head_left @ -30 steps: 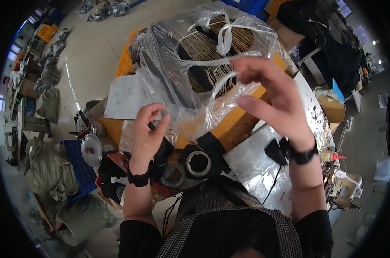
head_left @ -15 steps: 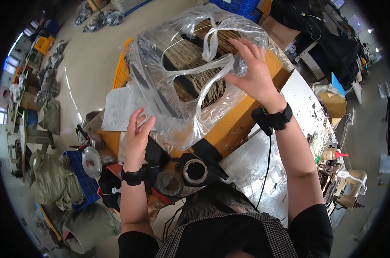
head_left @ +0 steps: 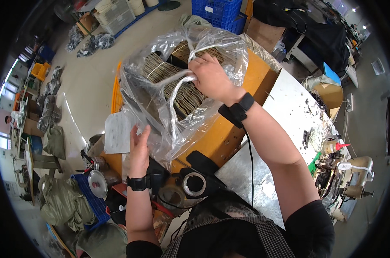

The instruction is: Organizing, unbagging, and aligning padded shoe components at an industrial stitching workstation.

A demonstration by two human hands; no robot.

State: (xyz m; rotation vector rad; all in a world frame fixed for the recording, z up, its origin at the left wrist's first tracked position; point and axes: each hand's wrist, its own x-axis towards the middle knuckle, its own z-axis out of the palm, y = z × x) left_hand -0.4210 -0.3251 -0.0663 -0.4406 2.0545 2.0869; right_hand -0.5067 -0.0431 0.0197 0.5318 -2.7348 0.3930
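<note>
A clear plastic bag point(head_left: 132, 86) lies with its mouth spread on an orange-brown board. Through its opening show bundles of wavy-edged brown and black flat pieces point(head_left: 158, 71), tied with thin bands. My right hand point(head_left: 210, 77) reaches over the bundles, its fingers curled round a twisted strand of the bag's plastic. At the bag's near left side is my left hand point(head_left: 139, 148), thumb and fingers apart; whether it touches the plastic I cannot tell. A white paper sheet point(head_left: 117, 129) lies just beyond that hand.
A metal ring-shaped part point(head_left: 194, 184) and a lidded pot point(head_left: 98, 182) stand close to me on the left. Scraps litter the white tabletop point(head_left: 289, 107) at right, near a machine point(head_left: 356, 172). Blue crates point(head_left: 216, 15) stand behind the bag.
My right hand has moved left and closed on the bag's plastic; before, its fingers were spread. My left hand stays open beside the bag. The whole view has shifted slightly.
</note>
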